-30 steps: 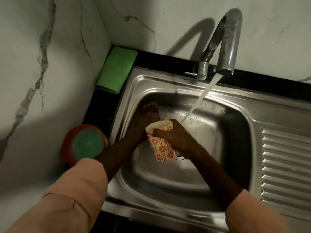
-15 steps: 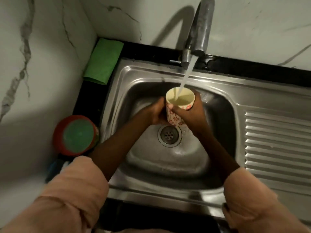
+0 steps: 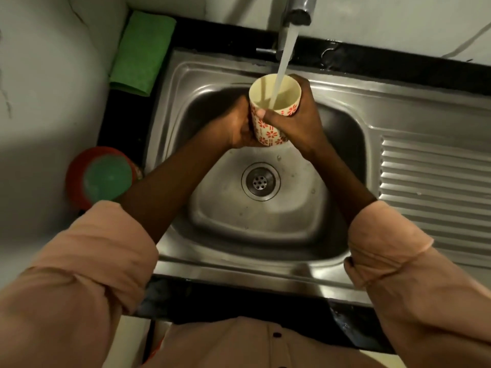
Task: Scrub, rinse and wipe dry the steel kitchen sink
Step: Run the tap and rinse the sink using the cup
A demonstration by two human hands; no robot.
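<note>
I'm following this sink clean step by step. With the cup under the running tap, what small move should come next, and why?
Probably tip the cup and pour over the basin walls of the sink. The tap streams into it, the right hand grips its side, the left hand steadies the other side, and water already shows inside.

Cup (image 3: 268, 128): cream, red flower pattern outside, plain cream inside.
Sink (image 3: 398, 115): grey steel.
Cloth (image 3: 142, 51): green.
Tub (image 3: 77, 171): red, green contents.
Sleeves (image 3: 87, 266): peach-pink.
Counter (image 3: 398, 65): black.
Wall (image 3: 47, 75): white, grey veins.
Tap (image 3: 297, 9): grey metal.
</note>
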